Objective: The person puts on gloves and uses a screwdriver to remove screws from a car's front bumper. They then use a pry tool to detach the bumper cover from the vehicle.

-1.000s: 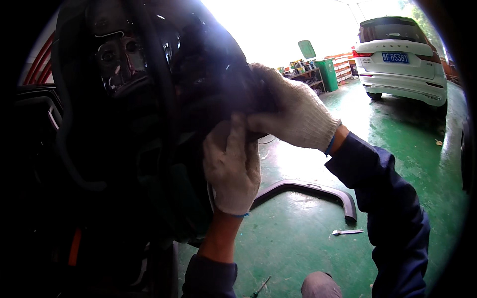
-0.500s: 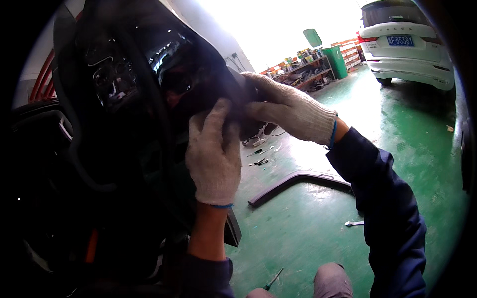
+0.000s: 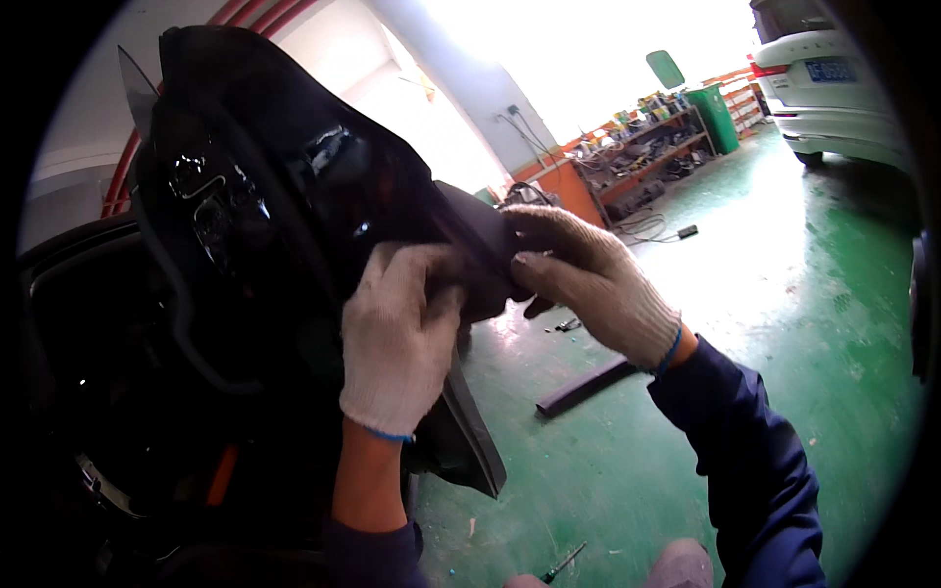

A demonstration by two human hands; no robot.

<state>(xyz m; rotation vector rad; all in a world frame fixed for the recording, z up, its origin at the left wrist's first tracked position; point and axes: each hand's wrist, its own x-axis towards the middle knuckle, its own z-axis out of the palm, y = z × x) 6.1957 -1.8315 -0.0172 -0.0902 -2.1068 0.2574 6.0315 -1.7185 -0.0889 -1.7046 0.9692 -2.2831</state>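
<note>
Both my hands wear white knitted gloves and are at a dark grey trim piece (image 3: 477,220) sticking out from the edge of a glossy black car body part (image 3: 314,162). My right hand (image 3: 603,284) is closed round the outer end of this piece, thumb in front and fingers behind. My left hand (image 3: 397,328) bends its fingers against the near side of the same piece, where it meets the black body; its fingertips are partly hidden in shadow. Below my left hand, a dark pointed panel edge (image 3: 470,436) hangs down.
On the green floor (image 3: 765,431) lie a long dark trim strip (image 3: 585,388), a screwdriver (image 3: 563,563) and small dark parts (image 3: 569,324). A cluttered shelf (image 3: 647,147), a green bin (image 3: 714,118) and a white car (image 3: 833,98) stand farther back. The black car fills the left side.
The view has turned, shifting the background to the right. My hands sit lower and somewhat farther apart, and more of the dark grey trim piece shows between them.
</note>
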